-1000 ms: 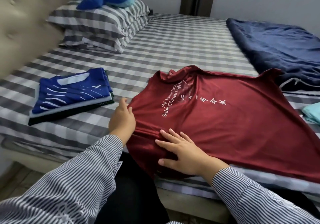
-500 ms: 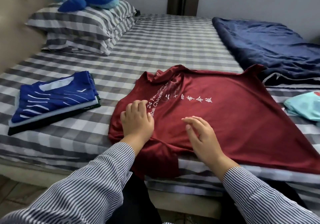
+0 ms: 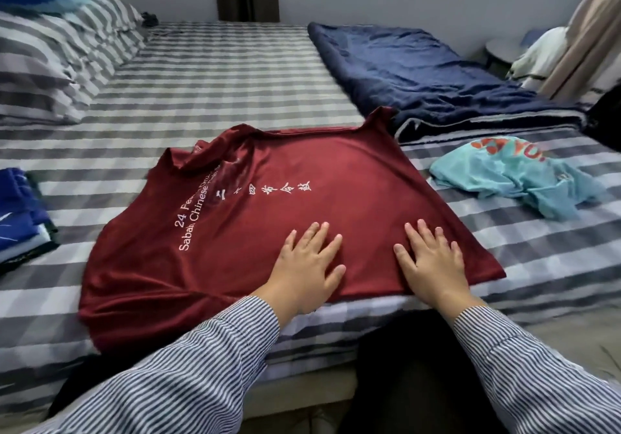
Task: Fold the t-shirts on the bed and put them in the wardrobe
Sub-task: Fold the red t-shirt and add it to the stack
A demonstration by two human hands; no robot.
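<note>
We're early yet: a folded blue stack [image 3: 20, 218] sits far to the left of our hands, a crumpled turquoise t-shirt [image 3: 510, 178] waits off right, nothing's in the wardrobe. Left hand [image 3: 307, 265] and right hand [image 3: 433, 265] lie flat, fingers spread, pressing the dark-red printed t-shirt [image 3: 268, 218] spread beneath them on the striped bed [image 3: 218, 80].

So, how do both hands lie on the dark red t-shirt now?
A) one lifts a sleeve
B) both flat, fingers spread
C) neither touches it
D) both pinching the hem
B: the left hand and right hand press flat, fingers spread, on the dark red t-shirt.
</note>
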